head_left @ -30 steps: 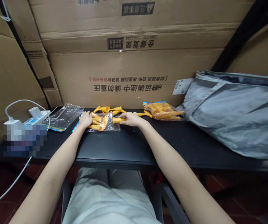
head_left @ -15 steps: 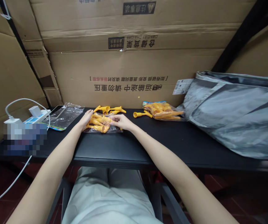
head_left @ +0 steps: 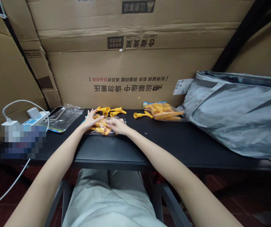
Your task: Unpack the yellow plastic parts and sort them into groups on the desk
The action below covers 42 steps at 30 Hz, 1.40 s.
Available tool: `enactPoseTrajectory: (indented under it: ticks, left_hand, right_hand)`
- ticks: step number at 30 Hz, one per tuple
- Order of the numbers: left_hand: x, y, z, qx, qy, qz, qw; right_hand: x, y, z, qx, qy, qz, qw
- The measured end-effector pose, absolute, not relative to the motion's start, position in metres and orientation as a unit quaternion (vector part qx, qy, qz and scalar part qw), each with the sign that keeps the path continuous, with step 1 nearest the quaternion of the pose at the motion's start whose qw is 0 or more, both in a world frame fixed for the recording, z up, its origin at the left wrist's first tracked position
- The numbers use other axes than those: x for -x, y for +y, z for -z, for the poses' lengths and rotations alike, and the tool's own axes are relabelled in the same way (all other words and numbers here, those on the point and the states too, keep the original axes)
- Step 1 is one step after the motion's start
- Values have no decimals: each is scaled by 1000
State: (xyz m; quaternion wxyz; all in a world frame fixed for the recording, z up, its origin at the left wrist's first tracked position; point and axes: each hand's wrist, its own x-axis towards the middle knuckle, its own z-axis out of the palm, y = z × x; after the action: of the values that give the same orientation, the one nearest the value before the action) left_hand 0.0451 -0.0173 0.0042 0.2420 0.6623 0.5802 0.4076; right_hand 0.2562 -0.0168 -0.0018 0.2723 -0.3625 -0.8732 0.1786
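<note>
In front of me on the black table lies a clear plastic bag [head_left: 95, 132] holding several yellow-orange plastic horn-shaped pieces [head_left: 103, 130]. My left hand [head_left: 89, 121] rests over the bag's left side, fingers spread across the top. At the bag's right end, my right hand [head_left: 118, 126] has its fingers curled against the plastic; its fingertips are partly hidden. Several loose yellow horn-shaped pieces [head_left: 115, 113] lie just behind the bag. Another loose one [head_left: 138, 115] sits farther right, beside a second filled clear bag [head_left: 165, 113] with a blue header.
On the left are an empty clear bag [head_left: 72, 115], a phone-like frame [head_left: 57, 114] and a white power strip [head_left: 37, 118] with a cable. A large grey bag [head_left: 232, 116] occupies the right. Cardboard [head_left: 126, 66] walls off the back of the table [head_left: 116, 149].
My left hand has shifted from the bag's left edge onto its top, with fingers spreading. My right hand has turned over slightly at the bag's right end. The view has moved a little.
</note>
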Motion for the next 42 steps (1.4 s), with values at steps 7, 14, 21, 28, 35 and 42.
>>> enactPoseTrajectory:
  ticks: [7,14,21,28,35,42]
  left_hand:
    - [-46,-22,-6,-681,580,-374,246]
    - [-43,-27,-16,-704,535,-400,242]
    - [-37,-36,-33,-772,459,-355,259]
    - [-43,-41,-39,-775,455,-369,238]
    - [-45,-44,-43,-785,464,-356,206]
    - [-41,-33,-33,-721,547,-406,127]
  right_hand:
    - [-262,-22,-12,391,-882,-129,231]
    - [-276,-30,-35,391,-903,-90,155]
    - [-277,-31,-36,372,-903,-151,154]
    - [-277,-18,-23,330,-886,-224,238]
    - [-257,-18,-8,339,-857,-214,324]
    - [-250,-17,-1,266,-770,-438,380]
